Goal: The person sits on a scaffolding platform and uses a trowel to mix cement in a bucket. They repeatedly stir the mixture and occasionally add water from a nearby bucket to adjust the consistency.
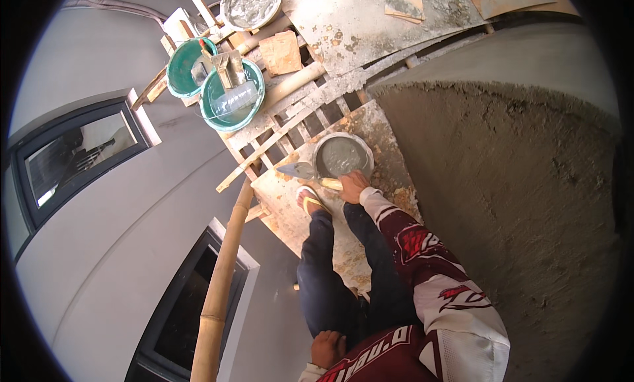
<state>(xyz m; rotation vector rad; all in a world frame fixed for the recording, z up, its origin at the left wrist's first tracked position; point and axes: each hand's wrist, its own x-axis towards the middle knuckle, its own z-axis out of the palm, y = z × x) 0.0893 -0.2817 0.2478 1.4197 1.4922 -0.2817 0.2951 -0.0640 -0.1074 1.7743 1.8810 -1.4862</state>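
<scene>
My right hand point(354, 186) is wrapped round the wooden handle of a pointed trowel point(298, 170). Its metal blade points left, beside the near left rim of a round bucket point(372, 159). Wet grey mortar point(341, 156) fills much of that bucket, which stands on a stained board point(385, 141) in front of my feet. Down by my waist, my left hand point(328, 349) rests against my thigh, its fingers curled in and nothing visible in them.
Two green buckets point(257, 78) stand far left, one with a flat trowel point(228, 69) across it. Another mortar tub point(279, 5) sits beyond. Gaps show between wooden slats point(290, 141). A bamboo pole point(221, 283) rises left; a rough mortar-coated wall point(502, 177) curves along the right.
</scene>
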